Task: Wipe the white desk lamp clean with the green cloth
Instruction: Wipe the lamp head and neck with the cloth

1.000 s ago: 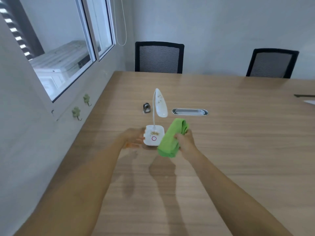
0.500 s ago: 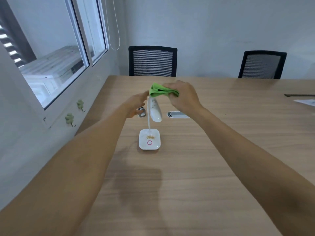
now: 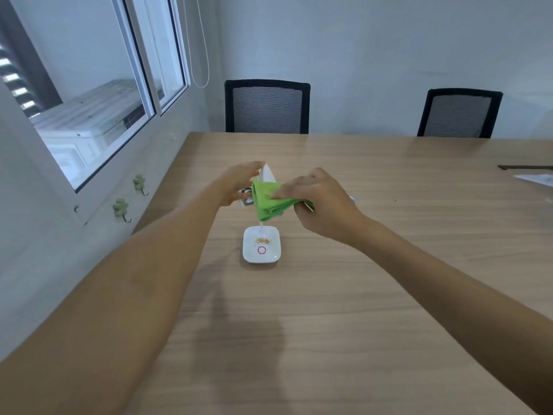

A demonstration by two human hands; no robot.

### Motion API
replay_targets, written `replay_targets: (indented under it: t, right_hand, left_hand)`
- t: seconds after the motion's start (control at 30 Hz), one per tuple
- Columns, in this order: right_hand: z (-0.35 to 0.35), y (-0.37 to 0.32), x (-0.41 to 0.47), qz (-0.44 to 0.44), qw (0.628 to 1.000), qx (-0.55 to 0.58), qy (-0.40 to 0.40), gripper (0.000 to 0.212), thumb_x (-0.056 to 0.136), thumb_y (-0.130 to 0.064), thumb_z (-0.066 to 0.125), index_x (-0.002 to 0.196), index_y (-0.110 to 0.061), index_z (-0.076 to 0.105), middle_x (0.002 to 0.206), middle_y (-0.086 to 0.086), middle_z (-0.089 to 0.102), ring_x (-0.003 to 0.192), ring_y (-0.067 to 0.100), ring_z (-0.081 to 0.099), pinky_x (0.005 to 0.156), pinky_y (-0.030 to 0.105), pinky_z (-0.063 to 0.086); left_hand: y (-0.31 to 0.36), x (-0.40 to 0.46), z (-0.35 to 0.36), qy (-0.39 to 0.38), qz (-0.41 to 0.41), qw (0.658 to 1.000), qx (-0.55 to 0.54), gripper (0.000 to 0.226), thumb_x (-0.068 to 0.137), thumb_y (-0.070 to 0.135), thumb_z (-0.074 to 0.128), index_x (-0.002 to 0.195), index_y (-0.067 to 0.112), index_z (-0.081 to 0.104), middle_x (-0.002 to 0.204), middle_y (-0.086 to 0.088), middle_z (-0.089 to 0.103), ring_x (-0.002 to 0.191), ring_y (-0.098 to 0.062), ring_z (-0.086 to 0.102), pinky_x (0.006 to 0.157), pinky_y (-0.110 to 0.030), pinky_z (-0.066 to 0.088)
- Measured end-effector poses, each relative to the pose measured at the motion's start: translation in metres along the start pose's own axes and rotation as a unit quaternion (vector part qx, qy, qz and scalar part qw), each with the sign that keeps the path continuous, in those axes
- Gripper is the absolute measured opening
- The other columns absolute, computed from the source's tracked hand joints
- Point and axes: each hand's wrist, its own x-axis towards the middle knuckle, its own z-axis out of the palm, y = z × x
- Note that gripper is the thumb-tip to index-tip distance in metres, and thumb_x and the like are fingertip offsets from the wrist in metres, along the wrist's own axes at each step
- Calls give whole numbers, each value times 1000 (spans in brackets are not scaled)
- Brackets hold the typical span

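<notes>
The white desk lamp stands on the wooden table, its square base showing a pink ring and brown crumbs. Its head is mostly hidden; only the top tip shows. The green cloth is draped over the front of the head. My right hand pinches the cloth and presses it against the lamp head. My left hand steadies the head from behind on the left, fingers against its top.
The wooden table stretches wide. A small metal clip lies behind the lamp, partly hidden. Two black chairs stand at the far edge. The wall with a window and green hooks runs along the left. Papers lie far right.
The cloth and my right hand have slid from the top of the lamp head down over its front. My left hand moved up to hold the head's top.
</notes>
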Motion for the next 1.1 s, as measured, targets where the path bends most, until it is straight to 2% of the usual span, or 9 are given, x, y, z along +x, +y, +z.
replay_targets:
  t: [0.1, 0.17, 0.23, 0.37, 0.47, 0.63, 0.9, 1.0, 1.1]
  right_hand:
    - [-11, -9, -25, -46, 999, 6, 25, 47, 71, -10, 36, 99, -23, 71, 100, -6, 75, 78, 30, 58, 70, 43, 52]
    - [-16, -9, -33, -70, 997, 12, 39, 43, 73, -6, 40, 98, -21, 72, 100, -7, 75, 80, 28, 58, 70, 44, 51]
    - [-19, -6, -30, -78, 995, 15, 67, 42, 73, -1, 43, 98, -19, 72, 101, -5, 75, 81, 26, 61, 73, 41, 49]
    - [-18, 6, -6, 2, 993, 32, 118, 45, 70, -1, 40, 100, -15, 72, 102, 3, 75, 89, 11, 60, 79, 23, 36]
    - [-5, 16, 9, 63, 993, 36, 91, 48, 68, 2, 43, 103, -16, 71, 104, 4, 75, 94, 21, 63, 81, 9, 28]
    - [7, 6, 1, 23, 997, 37, 61, 44, 68, 6, 46, 99, -12, 71, 100, 8, 76, 90, 29, 68, 81, 33, 39]
    - [-3, -11, -45, -121, 981, -28, 147, 34, 81, -1, 47, 94, -17, 74, 97, -2, 75, 79, 30, 60, 68, 41, 50]
    - [-7, -4, -21, -80, 980, -52, 173, 38, 74, 2, 48, 93, -18, 74, 97, -2, 75, 77, 31, 61, 68, 41, 50]
    - [-6, 3, 14, -5, 989, -72, 125, 42, 71, -4, 42, 93, -21, 73, 98, -3, 75, 78, 32, 58, 69, 44, 51]
  left_hand:
    - [-1, 5, -1, 2, -6, 1000, 3, 28, 83, 43, 61, 108, 28, 61, 134, 4, 57, 122, -18, 54, 88, -33, 51]
    - [-1, 6, -2, 2, -3, 1000, 7, 26, 84, 44, 61, 105, 30, 61, 136, 4, 56, 124, -19, 53, 101, -38, 47]
    - [-1, 6, -2, -2, -3, 1000, 3, 18, 84, 43, 60, 97, 31, 62, 136, 3, 56, 125, -20, 52, 101, -37, 46]
    - [-2, 6, -3, -25, -3, 1000, -5, 23, 81, 41, 62, 102, 33, 64, 140, 4, 54, 129, -20, 49, 105, -38, 44]
    - [-2, 5, -3, -32, -2, 999, -6, 35, 76, 43, 64, 109, 32, 64, 140, 4, 54, 130, -20, 48, 106, -40, 43]
    - [0, 6, -1, -9, -8, 1000, -6, 18, 84, 41, 61, 95, 28, 62, 135, 1, 57, 122, -20, 52, 96, -37, 47]
    - [2, 5, -1, 0, -12, 1000, 5, 20, 85, 42, 59, 102, 31, 60, 142, 3, 51, 131, -22, 47, 93, -37, 43]
    - [2, 7, -4, -6, -15, 1000, 1, 21, 83, 39, 61, 102, 29, 60, 134, 4, 57, 131, -22, 48, 95, -37, 44]
    - [1, 7, -7, -34, -20, 999, -1, 10, 86, 34, 57, 93, 32, 63, 127, 5, 56, 128, -22, 45, 99, -36, 43]
